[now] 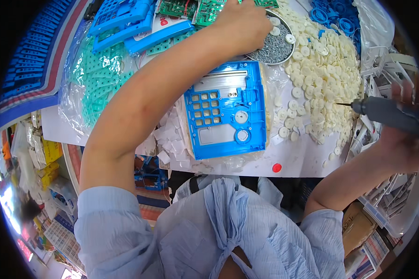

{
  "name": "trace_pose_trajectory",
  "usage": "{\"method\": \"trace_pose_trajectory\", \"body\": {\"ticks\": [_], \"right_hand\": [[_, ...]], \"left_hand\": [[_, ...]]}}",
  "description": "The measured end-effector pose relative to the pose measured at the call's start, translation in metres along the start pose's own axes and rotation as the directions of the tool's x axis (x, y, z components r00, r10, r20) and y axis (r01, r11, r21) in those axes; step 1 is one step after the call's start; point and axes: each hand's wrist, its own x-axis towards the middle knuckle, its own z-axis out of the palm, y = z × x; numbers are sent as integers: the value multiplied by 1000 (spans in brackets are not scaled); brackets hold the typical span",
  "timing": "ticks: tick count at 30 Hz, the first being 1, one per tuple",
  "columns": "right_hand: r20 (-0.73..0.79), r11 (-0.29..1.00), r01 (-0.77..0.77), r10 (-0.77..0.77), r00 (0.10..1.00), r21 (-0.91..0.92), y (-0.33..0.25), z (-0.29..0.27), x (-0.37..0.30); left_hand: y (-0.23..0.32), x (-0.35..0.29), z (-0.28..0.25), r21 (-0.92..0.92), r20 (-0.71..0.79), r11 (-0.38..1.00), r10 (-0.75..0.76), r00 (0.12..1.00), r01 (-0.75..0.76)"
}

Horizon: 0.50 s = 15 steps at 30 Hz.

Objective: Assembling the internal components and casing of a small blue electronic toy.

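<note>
The left hand (246,29), at a round bowl (292,52) of small grey metal screws (275,50), whether pinching any I cannot tell, is just beyond the rectangular blue plastic housing (227,111), while the farther right hand (402,136) clasps a dark-grey cylindrical screwdriver (385,111) pointing left toward it.

White table (307,160) is pretty crammed: pile of cream discs (330,79), screw dish (292,52), white scraps (172,139), one red disc (277,168) near the edge.
</note>
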Motion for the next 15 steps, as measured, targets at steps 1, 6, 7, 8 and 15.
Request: {"method": "trace_pose_trajectory", "body": {"ticks": [1, 6, 7, 8, 15], "right_hand": [[239, 984, -121, 88, 967, 129, 5, -45, 12], [347, 957, -286, 254, 903, 45, -13, -39, -21], [333, 958, -287, 266, 905, 15, -13, -39, -26], [321, 958, -286, 274, 907, -11, -12, -35, -29], [333, 935, -355, 335, 882, 2, -1, -41, -21]], "left_hand": [[-2, 8, 9, 64, 91, 998, 8, 996, -14], [7, 13, 9, 47, 161, 994, 94, 982, -102], [6, 11, 9, 14, 145, 992, 118, 982, -122], [6, 10, 7, -14, 127, 991, 137, 982, -137], [8, 19, 8, 32, 136, 998, 41, 990, -46]]}}
